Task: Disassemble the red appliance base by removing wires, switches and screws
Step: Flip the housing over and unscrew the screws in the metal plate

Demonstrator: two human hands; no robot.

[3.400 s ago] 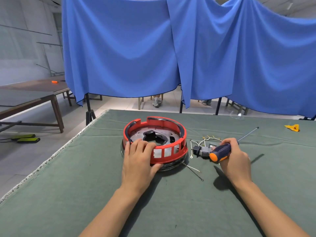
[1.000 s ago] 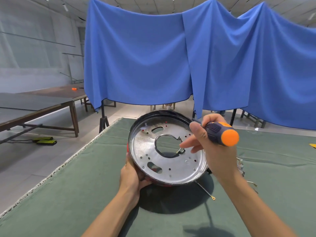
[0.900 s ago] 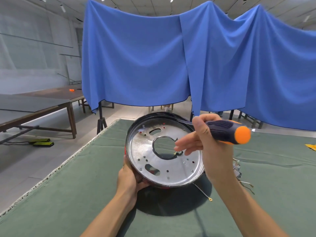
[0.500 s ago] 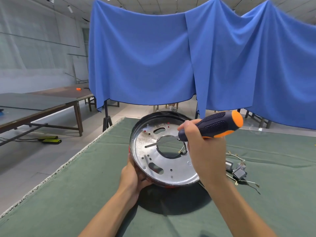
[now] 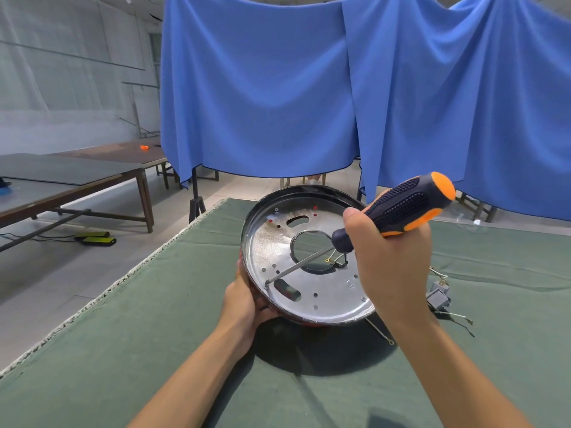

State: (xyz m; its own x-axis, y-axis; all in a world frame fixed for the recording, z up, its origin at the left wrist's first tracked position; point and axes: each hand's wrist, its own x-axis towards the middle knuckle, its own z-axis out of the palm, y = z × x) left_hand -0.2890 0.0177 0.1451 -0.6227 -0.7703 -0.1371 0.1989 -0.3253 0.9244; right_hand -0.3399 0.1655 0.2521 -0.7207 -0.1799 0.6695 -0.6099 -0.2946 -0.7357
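Our left hand [image 5: 244, 301] grips the tilted round steel base [image 5: 309, 291]; our right hand [image 5: 389, 264] clamps the knurled rubber screwdriver [image 5: 398, 208], shaft tip on the plate's near-left.

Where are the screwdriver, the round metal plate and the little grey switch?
screwdriver [image 5: 401, 208], head view, on its black and orange handle.
round metal plate [image 5: 333, 291], head view, on its shiny flat face.
grey switch [image 5: 438, 299], head view, on its grey body.

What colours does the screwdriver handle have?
Black with orange, seen in the head view: screwdriver handle, gripped by the right hand.
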